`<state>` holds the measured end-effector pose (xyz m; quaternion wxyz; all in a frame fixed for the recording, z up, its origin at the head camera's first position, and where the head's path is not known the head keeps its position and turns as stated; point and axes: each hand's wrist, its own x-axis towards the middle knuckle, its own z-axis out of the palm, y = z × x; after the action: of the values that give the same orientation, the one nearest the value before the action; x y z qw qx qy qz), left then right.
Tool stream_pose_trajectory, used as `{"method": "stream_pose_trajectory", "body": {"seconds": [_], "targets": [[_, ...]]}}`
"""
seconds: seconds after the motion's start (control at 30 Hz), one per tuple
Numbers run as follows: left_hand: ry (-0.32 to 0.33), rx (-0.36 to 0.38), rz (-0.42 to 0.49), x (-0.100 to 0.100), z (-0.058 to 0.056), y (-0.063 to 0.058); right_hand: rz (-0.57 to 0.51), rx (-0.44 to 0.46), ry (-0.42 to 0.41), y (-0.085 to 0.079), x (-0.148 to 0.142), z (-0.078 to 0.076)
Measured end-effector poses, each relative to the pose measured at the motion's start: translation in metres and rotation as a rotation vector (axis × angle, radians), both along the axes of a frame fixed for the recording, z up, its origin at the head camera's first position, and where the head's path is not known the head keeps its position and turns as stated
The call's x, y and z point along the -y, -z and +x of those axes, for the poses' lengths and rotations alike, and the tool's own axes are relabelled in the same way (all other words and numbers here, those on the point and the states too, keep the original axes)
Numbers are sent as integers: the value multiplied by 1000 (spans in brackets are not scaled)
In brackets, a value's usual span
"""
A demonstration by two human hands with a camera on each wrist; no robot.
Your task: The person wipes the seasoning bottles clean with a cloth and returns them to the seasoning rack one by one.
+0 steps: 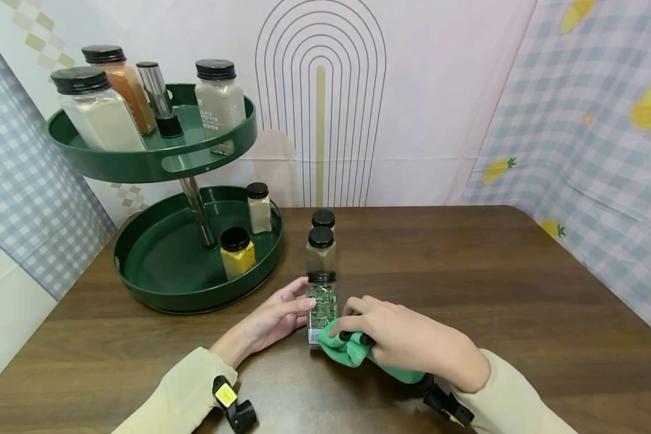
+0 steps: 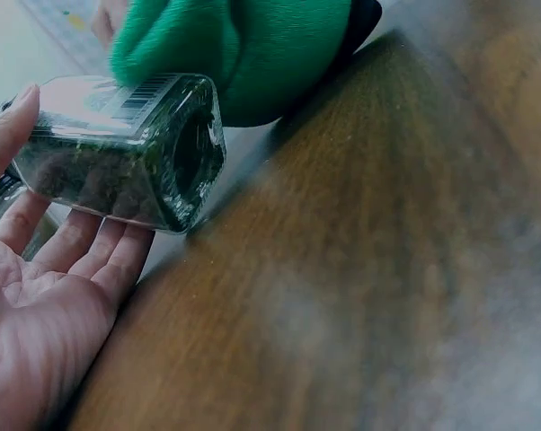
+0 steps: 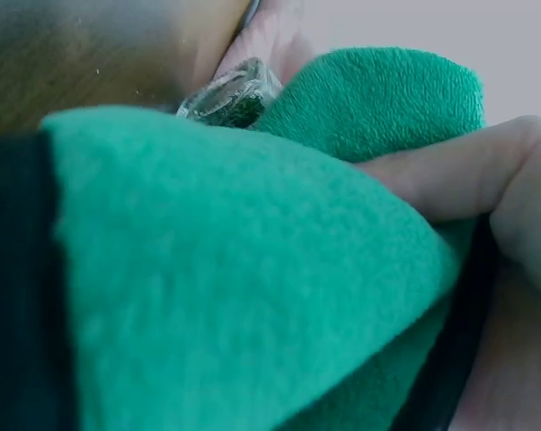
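Note:
A square glass spice jar [image 1: 322,304] with a black lid and green dried herbs inside is gripped between the thumb and fingers of my left hand [image 1: 273,319]. The left wrist view shows its clear base and a barcode label on its side, with the jar tilted. My right hand [image 1: 396,331] clutches a green cloth [image 1: 347,349] with black edging. Part of that cloth lies against the lower right side of the jar. In the right wrist view the bunched cloth [image 3: 252,269] covers most of the jar.
Two black-lidded jars [image 1: 320,256] stand just behind the herb jar. On the left is a two-tier green turntable rack [image 1: 157,301]. Several jars and a silver-and-black cylinder [image 1: 157,90] occupy its tiers. The wooden table [image 1: 466,265] extends right toward a checked cloth [image 1: 564,150].

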<state>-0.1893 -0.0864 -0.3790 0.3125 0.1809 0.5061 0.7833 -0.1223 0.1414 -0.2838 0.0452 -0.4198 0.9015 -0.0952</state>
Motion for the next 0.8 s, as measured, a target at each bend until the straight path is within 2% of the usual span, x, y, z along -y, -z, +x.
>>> {"method": "stream_pose_trajectory", "body": {"seconds": [0.1,0.27,0.37,0.43,0.63,0.8], "targets": [[13,-11,9,0,0,0,39,46,-2,0,1,2],[9,1,8,0,1,-2,86,57,-9,-2,1,3],[12,-6,25,0,1,-1,77,58,-10,-6,-2,2],[23,-19,39,1,1,0,36,16,-9,-8,-5,1],[77,-61,55,2,0,3,-166,-223,59,-10,-10,-6],[93,-74,66,2,-1,4,-235,-301,139,-7,-9,-10]]}}
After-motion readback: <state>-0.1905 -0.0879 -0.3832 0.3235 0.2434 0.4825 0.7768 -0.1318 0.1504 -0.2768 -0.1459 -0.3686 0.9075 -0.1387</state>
